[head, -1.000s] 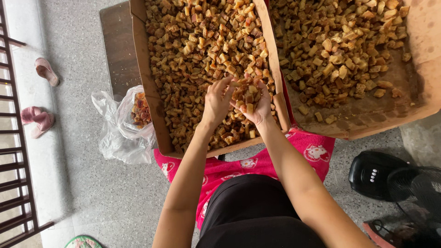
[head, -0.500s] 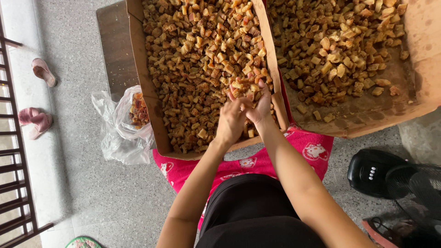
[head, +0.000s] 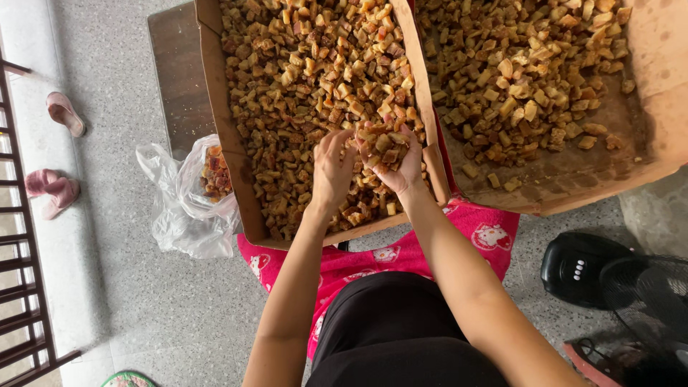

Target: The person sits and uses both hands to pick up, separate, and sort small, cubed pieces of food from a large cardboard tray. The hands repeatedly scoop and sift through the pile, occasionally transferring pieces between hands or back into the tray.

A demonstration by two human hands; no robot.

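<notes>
Right hand (head: 393, 159) cupped palm-up, holding heap of brown fried chunks (head: 385, 144) over near end of left cardboard tray (head: 228, 154). Left hand (head: 332, 170) beside it, fingers together, slightly curled, touching heap edge (whether pinching a piece, cannot tell). Near: pink patterned cloth (head: 494, 233) on lap, speckled grey floor (head: 129, 287). Left of tray: clear plastic bag (head: 183, 208) with some chunks. Right: second cardboard tray (head: 652, 93), black fan (head: 609, 276). Far left: pink slippers (head: 54, 188), dark railing (head: 21, 287).

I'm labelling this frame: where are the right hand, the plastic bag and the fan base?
right hand (head: 393, 159), head view, cupped palm holding pieces.
plastic bag (head: 185, 204), head view, crumpled clear side.
fan base (head: 577, 269), head view, black top.
</notes>
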